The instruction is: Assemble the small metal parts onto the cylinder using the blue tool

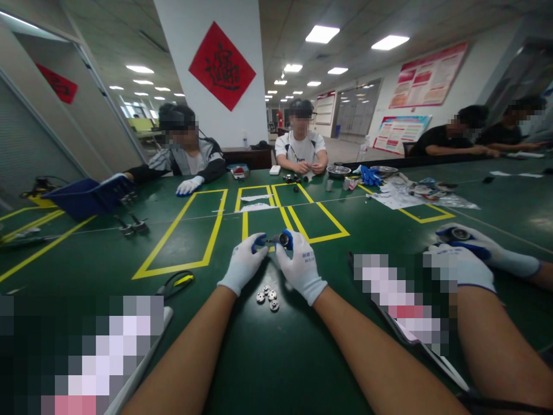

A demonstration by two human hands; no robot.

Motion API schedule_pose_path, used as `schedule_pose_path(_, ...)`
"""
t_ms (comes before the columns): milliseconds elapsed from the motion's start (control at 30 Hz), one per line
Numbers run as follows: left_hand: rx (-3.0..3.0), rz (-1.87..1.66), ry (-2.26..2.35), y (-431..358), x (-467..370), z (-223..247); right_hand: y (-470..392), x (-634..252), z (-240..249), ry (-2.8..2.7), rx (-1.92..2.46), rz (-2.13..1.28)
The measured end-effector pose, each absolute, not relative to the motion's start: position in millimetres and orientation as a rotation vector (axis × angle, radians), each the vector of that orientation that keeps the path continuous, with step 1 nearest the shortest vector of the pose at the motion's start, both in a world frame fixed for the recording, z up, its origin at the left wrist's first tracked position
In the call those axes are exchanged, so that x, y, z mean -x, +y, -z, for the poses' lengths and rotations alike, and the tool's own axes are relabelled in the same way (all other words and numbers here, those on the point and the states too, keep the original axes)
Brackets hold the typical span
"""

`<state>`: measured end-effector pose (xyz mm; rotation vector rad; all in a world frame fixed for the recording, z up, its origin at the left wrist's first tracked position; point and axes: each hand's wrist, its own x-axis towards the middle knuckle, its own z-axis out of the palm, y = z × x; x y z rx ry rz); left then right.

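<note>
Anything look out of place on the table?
Mildly: papers lie in a messy heap toward the far right, covering part of a yellow tape outline. A ragged paper strip also crosses the middle markings.

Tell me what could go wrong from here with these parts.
The dark round part might slip, since the gloved right hand grips it near the fingertips. The loose metal pieces lie uncontained near that hand and the left hand, so a drop or passing wrist could scatter them.

Sm. discs (pixel 272 295) look shiny metal, gloves (pixel 300 266) matt cloth, tbl (pixel 268 369) semi-gloss
</note>
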<state>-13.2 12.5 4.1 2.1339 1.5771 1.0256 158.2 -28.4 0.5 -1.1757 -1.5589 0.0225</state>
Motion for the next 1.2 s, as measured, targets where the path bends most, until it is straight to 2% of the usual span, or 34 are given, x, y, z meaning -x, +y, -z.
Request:
schedule_pose_path(267,-2.400,-0.967,1.559,11.4,9.9,2.4,-27.3,-157.1,3.9,-1.600,1.166,-0.002)
schedule_pose_path(767,-2.392,-1.075,1.577,7.8,10.9,1.8,-33.5,-154.7,-3.7,-1.631,1.093,-0.014)
schedule_pose_path(1200,-2.424,-0.947,1.603,4.4,3.9,1.1,-33.6,-152.1,-3.1,-1.646,1.099,0.015)
